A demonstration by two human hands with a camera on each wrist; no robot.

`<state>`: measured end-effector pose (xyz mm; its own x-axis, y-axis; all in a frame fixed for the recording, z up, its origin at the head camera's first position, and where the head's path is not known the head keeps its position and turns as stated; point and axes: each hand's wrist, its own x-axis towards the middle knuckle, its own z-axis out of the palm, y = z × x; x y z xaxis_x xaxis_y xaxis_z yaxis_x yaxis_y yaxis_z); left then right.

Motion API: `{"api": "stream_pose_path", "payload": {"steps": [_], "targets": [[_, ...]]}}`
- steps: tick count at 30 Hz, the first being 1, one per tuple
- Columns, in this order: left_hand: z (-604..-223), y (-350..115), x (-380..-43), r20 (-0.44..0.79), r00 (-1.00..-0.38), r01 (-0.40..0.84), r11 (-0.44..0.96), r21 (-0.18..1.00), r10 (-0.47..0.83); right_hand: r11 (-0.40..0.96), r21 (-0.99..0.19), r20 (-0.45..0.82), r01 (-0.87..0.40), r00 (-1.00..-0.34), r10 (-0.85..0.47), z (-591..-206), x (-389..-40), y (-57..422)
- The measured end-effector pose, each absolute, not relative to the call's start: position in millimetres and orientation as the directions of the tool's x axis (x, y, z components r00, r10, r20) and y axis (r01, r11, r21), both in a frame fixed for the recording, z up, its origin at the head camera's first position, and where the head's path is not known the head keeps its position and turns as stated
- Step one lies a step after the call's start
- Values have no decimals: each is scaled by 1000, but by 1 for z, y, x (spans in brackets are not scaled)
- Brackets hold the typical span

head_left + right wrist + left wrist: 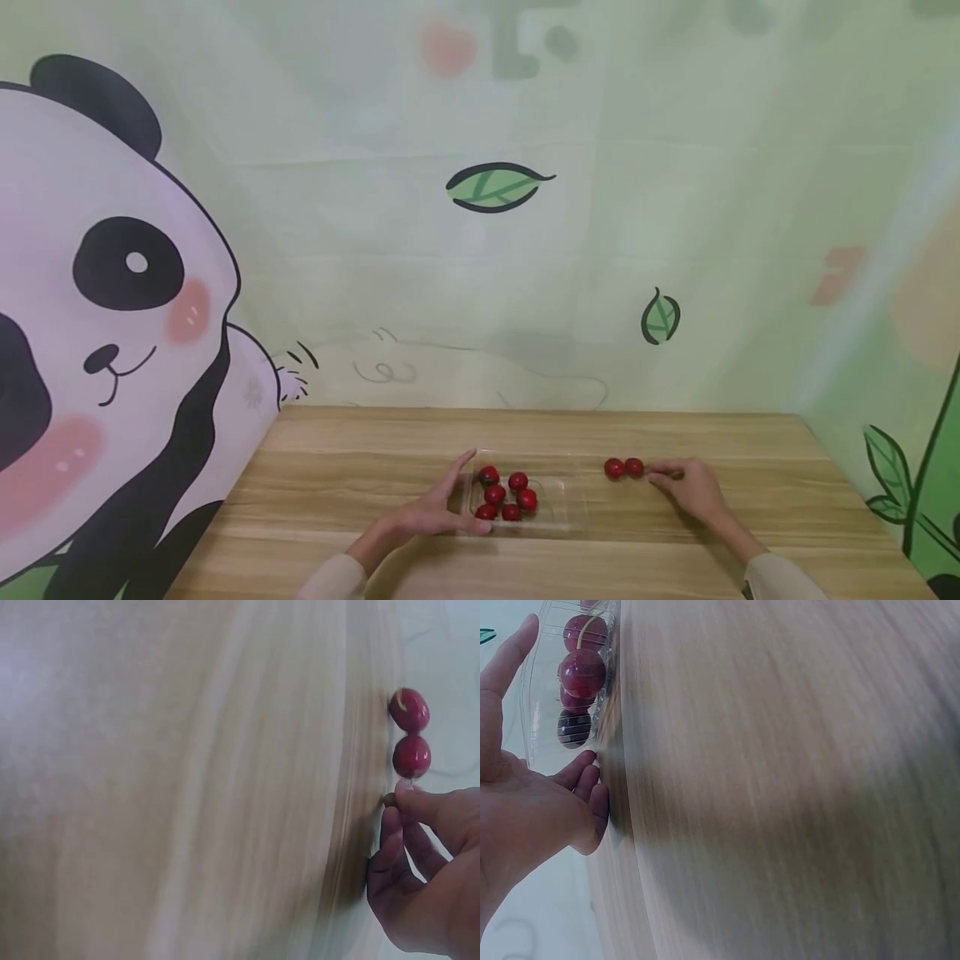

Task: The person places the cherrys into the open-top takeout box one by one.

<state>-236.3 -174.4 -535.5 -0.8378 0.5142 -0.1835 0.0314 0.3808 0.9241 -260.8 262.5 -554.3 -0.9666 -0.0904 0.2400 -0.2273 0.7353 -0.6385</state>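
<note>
My left hand [431, 512] spans the left end of a clear plastic box [564, 525], thumb at the near corner and forefinger at the far corner. Several dark red cherries [495, 494] lie inside the box, and one trails a pale stem [592, 630] in the left wrist view. To the right of the box, two more cherries sit side by side on the table. My right hand [693, 487] pinches the stem of the nearer cherry [412, 757] between thumb and forefinger. The other cherry [409, 710] rests just beyond it, a short stem showing on its skin.
A wood-grain table [360, 458] carries everything. Behind it hangs a pale green backdrop [337, 208] printed with a panda [142, 167] on the left and leaves. The box's transparent wall reaches toward the cherries on the right.
</note>
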Motion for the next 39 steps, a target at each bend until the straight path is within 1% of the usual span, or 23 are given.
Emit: {"api": "stream_pose_path", "payload": {"steps": [6, 10, 13, 21, 24, 26, 29, 34, 36, 39], "targets": [[-535, -173, -235, -181, -835, 32, 374, 927, 519, 720, -666, 188, -193, -978, -88, -552, -261, 269], [-536, -174, -235, -190, -833, 20, 372, 928, 520, 718, -669, 179, -190, -979, -93, -547, -261, 271], [-537, -174, -235, -195, -833, 15, 374, 927, 517, 717, -665, 194, -207, -976, -101, -542, -258, 270], [-536, -172, -235, -197, -835, 18, 383, 924, 514, 705, -640, 277, -304, -948, -158, -518, -251, 254], [-534, -171, -235, -202, -836, 12, 384, 923, 510, 686, -656, 269, -314, -947, -176, -507, -250, 242], [-534, -171, -235, -204, -836, 9, 385, 923, 510, 661, -687, 240, -303, -952, -188, -501, -248, 233], [-534, -170, -235, -203, -833, 12, 383, 924, 514, 618, -718, 224, -319, -947, -229, -494, -244, 221], [-535, -170, -237, -192, -835, 23, 380, 925, 516, 532, -735, 267, -419, -901, -341, -489, -238, 201], [-535, -170, -237, -193, -836, 23, 385, 923, 513, 508, -743, 264, -436, -888, -377, -488, -237, 192], [-535, -171, -237, -190, -838, 28, 388, 921, 512, 507, -745, 240, -432, -884, -401, -489, -237, 180]]}}
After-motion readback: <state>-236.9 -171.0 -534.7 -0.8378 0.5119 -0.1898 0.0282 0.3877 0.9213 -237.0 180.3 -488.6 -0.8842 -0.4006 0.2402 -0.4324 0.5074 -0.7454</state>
